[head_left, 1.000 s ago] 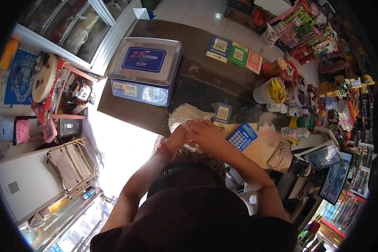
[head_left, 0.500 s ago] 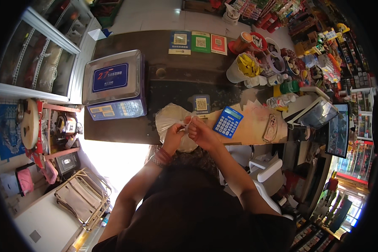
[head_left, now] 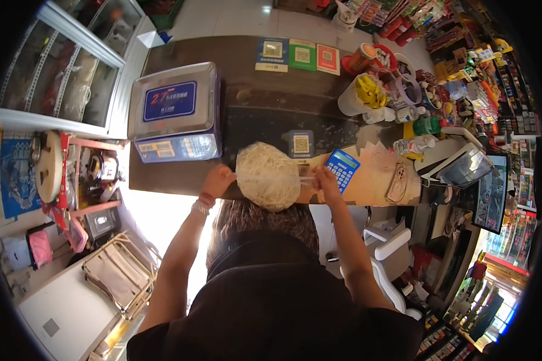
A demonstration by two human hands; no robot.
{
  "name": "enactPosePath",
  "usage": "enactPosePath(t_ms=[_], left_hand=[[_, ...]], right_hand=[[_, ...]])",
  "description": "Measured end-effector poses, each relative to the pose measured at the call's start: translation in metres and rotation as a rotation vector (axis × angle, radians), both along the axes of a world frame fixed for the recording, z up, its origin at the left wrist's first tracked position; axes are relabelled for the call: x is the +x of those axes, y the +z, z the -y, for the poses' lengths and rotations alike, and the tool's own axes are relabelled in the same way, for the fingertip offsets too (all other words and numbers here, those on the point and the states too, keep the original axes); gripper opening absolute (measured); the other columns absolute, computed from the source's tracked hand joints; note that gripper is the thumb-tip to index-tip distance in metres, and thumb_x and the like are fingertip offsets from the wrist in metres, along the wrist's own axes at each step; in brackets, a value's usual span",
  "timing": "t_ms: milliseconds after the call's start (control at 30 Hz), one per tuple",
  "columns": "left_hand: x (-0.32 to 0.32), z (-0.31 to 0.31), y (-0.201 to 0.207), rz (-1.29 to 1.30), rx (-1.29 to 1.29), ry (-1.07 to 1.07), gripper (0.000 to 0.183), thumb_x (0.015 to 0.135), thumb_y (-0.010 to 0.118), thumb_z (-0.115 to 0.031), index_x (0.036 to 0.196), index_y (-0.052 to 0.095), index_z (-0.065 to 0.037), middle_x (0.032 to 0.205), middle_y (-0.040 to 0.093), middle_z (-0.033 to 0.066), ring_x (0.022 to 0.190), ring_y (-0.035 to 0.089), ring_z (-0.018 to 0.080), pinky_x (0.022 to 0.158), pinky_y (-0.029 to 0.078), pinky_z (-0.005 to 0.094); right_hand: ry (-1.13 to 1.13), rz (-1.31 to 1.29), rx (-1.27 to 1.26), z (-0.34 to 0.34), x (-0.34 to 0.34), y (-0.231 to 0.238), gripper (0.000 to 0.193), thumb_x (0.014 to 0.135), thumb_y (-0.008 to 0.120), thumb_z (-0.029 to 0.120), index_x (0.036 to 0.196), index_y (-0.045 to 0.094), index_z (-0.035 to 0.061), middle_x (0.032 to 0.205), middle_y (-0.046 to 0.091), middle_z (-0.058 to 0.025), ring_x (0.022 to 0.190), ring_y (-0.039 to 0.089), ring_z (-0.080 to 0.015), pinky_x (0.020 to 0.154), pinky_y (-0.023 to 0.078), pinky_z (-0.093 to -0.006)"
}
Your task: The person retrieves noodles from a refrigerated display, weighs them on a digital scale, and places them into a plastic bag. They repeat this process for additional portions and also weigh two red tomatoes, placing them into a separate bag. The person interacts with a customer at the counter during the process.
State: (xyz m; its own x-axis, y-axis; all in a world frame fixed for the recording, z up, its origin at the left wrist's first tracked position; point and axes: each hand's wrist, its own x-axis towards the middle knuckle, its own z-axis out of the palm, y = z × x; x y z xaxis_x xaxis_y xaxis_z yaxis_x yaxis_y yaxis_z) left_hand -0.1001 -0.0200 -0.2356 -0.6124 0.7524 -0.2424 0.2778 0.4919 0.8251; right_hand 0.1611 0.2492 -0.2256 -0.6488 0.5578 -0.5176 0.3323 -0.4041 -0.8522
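A clear plastic bag (head_left: 268,177) full of pale, stringy food is at the counter's near edge; I cannot make out exactly what the strands are. My left hand (head_left: 218,180), a red band and a watch at its wrist, is closed at the bag's left side. On the other side, my right hand (head_left: 326,182) pinches a stretched, twisted strip of the bag's plastic. The bag's body lies between the two hands. Just beyond my right hand is a blue calculator (head_left: 342,168), partly covered by it.
A scale (head_left: 173,114) with a metal tray stands at the counter's left. Code cards (head_left: 303,55) lie along the far edge, with another card (head_left: 301,144) beyond the bag. Right are a white tub (head_left: 352,99), bottles, a phone (head_left: 397,182) and a screen (head_left: 489,192). A white chair (head_left: 385,243) stands below.
My hands were together at the top of the bag; they have drawn apart to left and right. The bag's plastic is now pulled taut, and its pale contents show more clearly.
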Motion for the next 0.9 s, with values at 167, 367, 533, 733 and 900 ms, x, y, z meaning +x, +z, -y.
enactPosePath(t_ms=[167,367,533,733,900], left_hand=[[0.030,-0.048,0.084,1.392,0.322,0.167,0.026,0.097,0.053,-0.027,0.109,0.059,-0.005,0.086,0.062,0.0015,0.071,0.058,0.0090,0.059,0.047,0.0226],[0.099,-0.081,0.079,1.334,0.179,0.104,0.027,0.098,0.052,-0.032,0.110,0.060,-0.010,0.083,0.064,0.0011,0.065,0.063,0.0103,0.058,0.051,0.0212],[0.078,-0.044,0.056,0.975,0.178,0.287,0.021,0.093,0.057,-0.027,0.089,0.063,-0.008,0.074,0.059,-0.0009,0.067,0.060,0.0102,0.062,0.048,0.0233],[0.084,-0.044,0.146,0.661,0.437,0.261,0.024,0.093,0.054,-0.018,0.072,0.053,-0.008,0.070,0.046,-0.0015,0.067,0.048,0.0085,0.064,0.042,0.0251],[0.060,-0.002,0.230,0.752,0.756,0.625,0.025,0.094,0.047,-0.011,0.070,0.049,-0.005,0.079,0.046,0.0014,0.061,0.044,0.0104,0.061,0.042,0.0275]], right_hand=[[0.040,-0.184,0.066,0.039,-0.041,0.081,0.034,0.101,0.046,0.029,0.123,0.049,0.0042,0.092,0.063,-0.0097,0.066,0.052,-0.0096,0.061,0.043,-0.0230],[0.372,-0.161,0.316,0.085,-0.072,0.091,0.043,0.103,0.039,0.034,0.134,0.041,0.0049,0.115,0.058,-0.0103,0.087,0.057,-0.0118,0.073,0.048,-0.0269],[0.482,0.008,0.447,0.049,-0.053,0.062,0.036,0.104,0.037,0.035,0.115,0.051,0.0024,0.093,0.057,-0.0072,0.076,0.056,-0.0104,0.065,0.048,-0.0251],[0.434,-0.200,0.230,0.055,-0.085,0.142,0.023,0.098,0.054,0.024,0.107,0.054,0.0030,0.075,0.052,0.0006,0.070,0.050,-0.0077,0.068,0.044,-0.0240],[0.607,-0.494,0.380,0.066,-0.142,0.173,0.048,0.081,0.070,0.007,0.124,0.050,0.0050,0.126,0.043,-0.0098,0.113,0.050,-0.0212,0.094,0.045,-0.0333]])
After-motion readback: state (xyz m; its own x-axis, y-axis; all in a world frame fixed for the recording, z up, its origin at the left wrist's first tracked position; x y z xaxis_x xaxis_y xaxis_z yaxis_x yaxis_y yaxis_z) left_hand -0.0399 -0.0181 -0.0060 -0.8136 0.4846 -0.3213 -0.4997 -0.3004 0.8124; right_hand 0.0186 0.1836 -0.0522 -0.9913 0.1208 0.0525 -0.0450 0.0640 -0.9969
